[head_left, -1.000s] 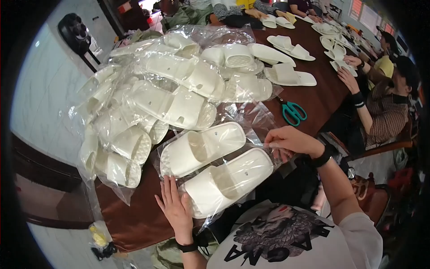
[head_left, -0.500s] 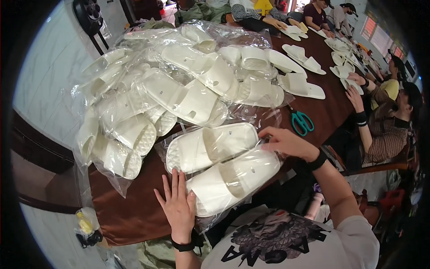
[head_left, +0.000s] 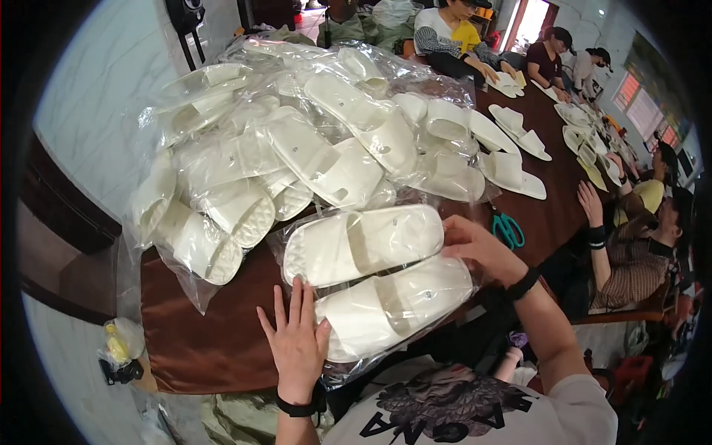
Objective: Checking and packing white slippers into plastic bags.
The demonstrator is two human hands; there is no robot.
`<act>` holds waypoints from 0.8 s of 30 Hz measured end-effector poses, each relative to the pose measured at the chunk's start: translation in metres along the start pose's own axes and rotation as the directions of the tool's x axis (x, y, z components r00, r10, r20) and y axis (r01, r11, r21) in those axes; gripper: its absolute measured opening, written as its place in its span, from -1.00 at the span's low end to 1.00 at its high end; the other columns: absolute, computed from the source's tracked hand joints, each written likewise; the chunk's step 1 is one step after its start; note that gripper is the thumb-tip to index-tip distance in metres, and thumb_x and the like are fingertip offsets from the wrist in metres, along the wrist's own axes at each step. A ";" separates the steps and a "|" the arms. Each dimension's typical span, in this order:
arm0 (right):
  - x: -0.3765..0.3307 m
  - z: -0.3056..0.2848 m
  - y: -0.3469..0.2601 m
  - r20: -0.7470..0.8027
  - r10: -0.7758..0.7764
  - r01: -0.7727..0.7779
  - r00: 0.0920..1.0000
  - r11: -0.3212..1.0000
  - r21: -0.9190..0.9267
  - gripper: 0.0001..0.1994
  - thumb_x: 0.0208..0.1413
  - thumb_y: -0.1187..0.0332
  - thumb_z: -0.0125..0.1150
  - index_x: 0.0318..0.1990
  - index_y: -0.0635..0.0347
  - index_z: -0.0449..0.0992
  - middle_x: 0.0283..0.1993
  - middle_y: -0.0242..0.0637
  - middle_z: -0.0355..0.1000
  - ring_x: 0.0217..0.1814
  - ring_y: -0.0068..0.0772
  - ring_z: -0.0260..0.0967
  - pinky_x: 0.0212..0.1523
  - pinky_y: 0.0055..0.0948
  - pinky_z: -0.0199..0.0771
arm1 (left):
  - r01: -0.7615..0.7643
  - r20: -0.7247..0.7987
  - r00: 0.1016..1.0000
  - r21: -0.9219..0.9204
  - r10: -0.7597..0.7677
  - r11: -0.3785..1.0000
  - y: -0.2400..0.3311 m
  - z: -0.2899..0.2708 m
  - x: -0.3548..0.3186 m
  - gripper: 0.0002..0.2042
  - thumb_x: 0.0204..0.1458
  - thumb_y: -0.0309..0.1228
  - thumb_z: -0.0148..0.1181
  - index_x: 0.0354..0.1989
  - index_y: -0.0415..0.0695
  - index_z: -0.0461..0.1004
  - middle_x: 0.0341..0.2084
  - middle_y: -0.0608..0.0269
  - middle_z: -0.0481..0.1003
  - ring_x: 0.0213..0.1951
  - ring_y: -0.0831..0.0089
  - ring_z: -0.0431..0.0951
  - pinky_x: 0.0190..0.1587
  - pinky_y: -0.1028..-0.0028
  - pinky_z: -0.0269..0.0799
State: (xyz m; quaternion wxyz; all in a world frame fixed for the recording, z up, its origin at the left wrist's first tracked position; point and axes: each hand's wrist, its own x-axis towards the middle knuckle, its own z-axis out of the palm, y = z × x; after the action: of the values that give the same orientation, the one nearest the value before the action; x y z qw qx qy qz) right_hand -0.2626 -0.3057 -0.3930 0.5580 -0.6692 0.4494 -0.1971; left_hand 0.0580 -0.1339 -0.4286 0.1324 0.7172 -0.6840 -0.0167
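Observation:
A pair of white slippers [head_left: 363, 241] lies side by side in a clear plastic bag [head_left: 276, 248] at the table's near edge. My left hand [head_left: 297, 348] rests with fingers spread at the left end of the pair, fingertips touching the bag. At the other end, my right hand [head_left: 482, 248] has its fingers bent and drawn together on the bag, beside the slippers' toe ends. Beyond the pair spreads a big heap of bagged white slippers [head_left: 322, 159]. Teal-handled scissors [head_left: 508, 230] lie just past my right hand.
Unbagged white slippers [head_left: 519, 133] lie on the brown-covered table [head_left: 200, 334] toward the far right. Several people sit along the table, handling slippers; one at the right reaches a hand [head_left: 591, 204] onto it. A pale wall [head_left: 89, 141] stands at the left.
The whole view has shifted a little, so the table appears lower and further right. My right hand's fingers have bunched closer at the bag's end. My left hand stays at the other end.

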 end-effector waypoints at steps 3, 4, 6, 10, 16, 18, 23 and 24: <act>0.003 0.025 0.002 0.089 0.041 -0.073 0.995 0.912 0.403 -0.50 0.10 0.43 0.32 0.21 0.29 0.37 0.05 -0.33 0.48 0.03 -0.53 0.42 0.13 -0.47 0.40 | 0.001 -0.014 1.000 0.000 -0.001 1.000 -0.001 0.003 0.002 -0.39 0.14 -0.25 0.00 0.40 -0.14 0.15 0.44 0.19 0.06 0.45 0.04 -0.03 0.43 -0.13 -0.29; 0.004 0.026 0.005 0.093 0.039 -0.073 0.995 0.913 0.401 -0.50 0.10 0.43 0.32 0.21 0.29 0.37 0.05 -0.33 0.48 0.03 -0.53 0.42 0.13 -0.47 0.40 | 0.010 -0.024 1.000 -0.015 -0.011 1.000 -0.002 0.004 0.002 -0.39 0.15 -0.23 0.01 0.39 -0.14 0.16 0.44 0.19 0.06 0.45 0.04 -0.03 0.43 -0.13 -0.28; 0.007 0.024 0.012 0.049 0.063 -0.076 0.997 0.937 0.341 -0.56 0.12 0.44 0.30 0.17 0.31 0.42 0.04 -0.34 0.49 0.02 -0.54 0.41 0.11 -0.47 0.41 | 0.018 -0.022 1.000 -0.019 -0.019 1.000 -0.001 0.005 0.002 -0.40 0.17 -0.20 0.00 0.39 -0.13 0.16 0.44 0.17 0.07 0.45 0.04 -0.03 0.43 -0.12 -0.28; 0.006 0.009 0.017 0.006 -0.046 0.044 0.999 0.985 0.166 -0.58 0.15 0.39 0.28 0.15 0.28 0.44 0.03 -0.37 0.50 0.04 -0.56 0.40 0.09 -0.48 0.41 | 0.048 -0.043 0.998 -0.022 -0.049 0.999 0.001 0.006 0.002 -0.42 0.23 -0.11 -0.03 0.39 -0.10 0.18 0.42 0.20 0.12 0.44 0.04 0.00 0.42 -0.12 -0.25; 0.000 -0.021 0.017 -0.110 -0.081 0.077 0.991 0.996 -0.044 -0.65 0.16 0.40 0.29 0.08 0.32 0.46 -0.07 -0.34 0.53 -0.07 -0.64 0.40 -0.06 -0.53 0.44 | -0.009 -0.024 1.000 0.079 0.011 0.997 0.003 0.005 -0.001 -0.41 0.23 -0.07 -0.01 0.39 -0.05 0.19 0.43 0.25 0.08 0.44 0.00 0.00 0.42 -0.13 -0.24; -0.003 -0.018 0.018 -0.109 -0.060 0.063 0.992 0.998 0.017 -0.61 0.15 0.42 0.29 0.12 0.29 0.41 -0.08 -0.35 0.51 -0.08 -0.63 0.41 -0.09 -0.56 0.44 | 0.037 -0.068 0.997 0.001 -0.036 0.999 0.004 0.003 -0.001 -0.40 0.20 -0.09 0.04 0.39 -0.05 0.20 0.43 0.17 0.06 0.42 0.01 0.03 0.41 -0.11 -0.18; -0.014 -0.012 0.016 -0.012 0.026 -0.023 1.000 0.979 0.201 -0.49 0.15 0.49 0.25 0.24 0.20 0.24 -0.09 -0.30 0.48 -0.10 -0.62 0.43 -0.12 -0.58 0.44 | -0.067 -0.321 0.930 -0.627 -0.179 0.776 0.003 -0.004 -0.020 -0.40 0.01 -0.21 0.27 0.21 -0.20 0.30 0.16 -0.12 0.23 0.21 -0.05 0.25 0.29 0.07 0.11; -0.013 -0.012 0.018 -0.055 0.006 0.005 0.998 0.981 0.196 -0.51 0.16 0.49 0.23 0.23 0.20 0.24 -0.10 -0.29 0.48 -0.10 -0.62 0.43 -0.12 -0.58 0.45 | -0.148 -0.372 0.924 -0.572 -0.095 0.807 0.003 -0.002 -0.033 -0.43 -0.09 -0.11 0.36 0.04 -0.18 0.37 -0.07 -0.01 0.31 0.02 0.02 0.34 0.12 0.11 0.24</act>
State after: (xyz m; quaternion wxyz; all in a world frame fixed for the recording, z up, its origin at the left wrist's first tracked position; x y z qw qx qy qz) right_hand -0.2856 -0.3012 -0.4031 0.6087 -0.6049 0.4433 -0.2588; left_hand 0.0530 -0.1008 -0.4312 0.4796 0.6195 -0.6155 -0.0863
